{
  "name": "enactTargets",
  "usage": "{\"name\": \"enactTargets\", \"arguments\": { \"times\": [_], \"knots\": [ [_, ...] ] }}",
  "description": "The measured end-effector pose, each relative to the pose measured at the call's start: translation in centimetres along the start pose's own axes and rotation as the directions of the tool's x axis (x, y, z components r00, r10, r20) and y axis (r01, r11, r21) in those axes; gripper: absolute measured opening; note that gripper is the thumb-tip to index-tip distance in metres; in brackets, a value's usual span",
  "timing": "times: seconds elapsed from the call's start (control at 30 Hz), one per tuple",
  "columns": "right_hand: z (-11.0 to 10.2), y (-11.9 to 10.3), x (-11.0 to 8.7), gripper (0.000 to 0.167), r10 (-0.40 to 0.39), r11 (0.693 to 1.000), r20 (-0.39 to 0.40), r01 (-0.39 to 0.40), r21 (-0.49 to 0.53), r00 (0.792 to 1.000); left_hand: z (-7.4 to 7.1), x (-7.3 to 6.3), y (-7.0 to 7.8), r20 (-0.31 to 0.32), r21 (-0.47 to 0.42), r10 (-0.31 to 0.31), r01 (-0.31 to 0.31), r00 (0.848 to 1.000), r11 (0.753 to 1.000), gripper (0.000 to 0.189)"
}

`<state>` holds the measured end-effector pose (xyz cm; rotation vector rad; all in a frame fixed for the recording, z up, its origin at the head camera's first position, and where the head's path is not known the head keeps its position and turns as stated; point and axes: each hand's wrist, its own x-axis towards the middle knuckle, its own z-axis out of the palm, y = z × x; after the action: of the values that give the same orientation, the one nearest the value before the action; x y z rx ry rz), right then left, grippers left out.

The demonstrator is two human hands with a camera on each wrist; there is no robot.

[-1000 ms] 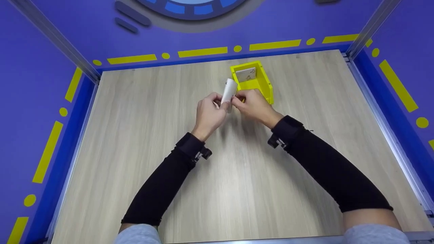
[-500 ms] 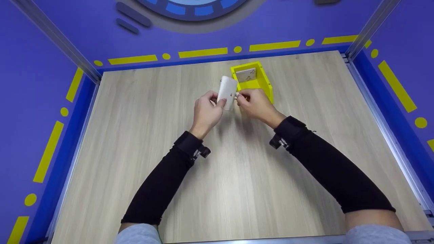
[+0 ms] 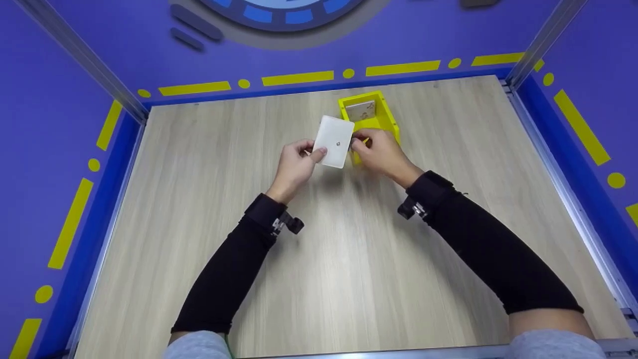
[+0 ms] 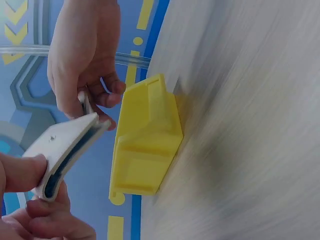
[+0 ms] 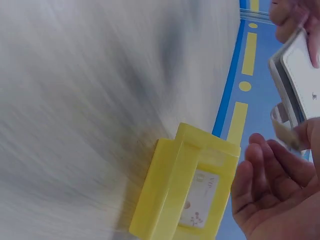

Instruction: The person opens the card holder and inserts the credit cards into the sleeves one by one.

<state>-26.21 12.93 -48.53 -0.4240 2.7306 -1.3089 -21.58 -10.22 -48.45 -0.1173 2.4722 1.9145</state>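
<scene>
A small white card wallet is held above the table, its broad face tipped toward me. A round metal snap sits on that face. My left hand grips the wallet's left edge, thumb on the face and fingers behind. My right hand is at the wallet's right edge and pinches its short snap strap by the thumb. The left wrist view looks along the wallet's open side, where a dark inside shows between the two covers.
Just behind my right hand, a yellow bin stands on the wood-grain table. A printed white card leans upright inside it. Blue panels with yellow marks wall in the table at the back and sides.
The wallet has turned from nearly edge-on to showing its broad face with the snap. My left hand has shifted slightly left, and the right hand has drifted a little right, still at the strap.
</scene>
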Motion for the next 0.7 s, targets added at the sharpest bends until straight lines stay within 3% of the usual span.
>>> {"name": "enactTargets", "arguments": {
  "times": [0.17, 0.33, 0.47, 0.7],
  "knots": [
    [-0.4, 0.2, -0.1, 0.035, 0.075, 0.991, 0.116, -0.087, 0.102, 0.99, -0.7, 0.1, -0.6, 0.082, -0.097, -0.075, 0.083, 0.994, 0.992, 0.018],
    [-0.6, 0.1, -0.1, 0.034, 0.092, 0.969, 0.197, -0.133, 0.21, 0.976, -1.1, -0.1, -0.8, 0.143, -0.138, -0.129, 0.149, 0.981, 0.979, 0.02],
    [-0.9, -0.1, -0.2, 0.032, 0.083, 0.955, 0.209, -0.137, 0.262, 0.974, -1.3, -0.2, -0.6, 0.165, -0.124, -0.16, 0.181, 0.973, 0.976, 0.023],
    [-1.3, 0.1, -0.4, 0.029, 0.01, 0.946, 0.193, -0.072, 0.316, 0.981, -0.9, -0.4, -0.3, 0.179, -0.061, -0.182, 0.195, 0.967, 0.979, 0.032]
  ]
}}
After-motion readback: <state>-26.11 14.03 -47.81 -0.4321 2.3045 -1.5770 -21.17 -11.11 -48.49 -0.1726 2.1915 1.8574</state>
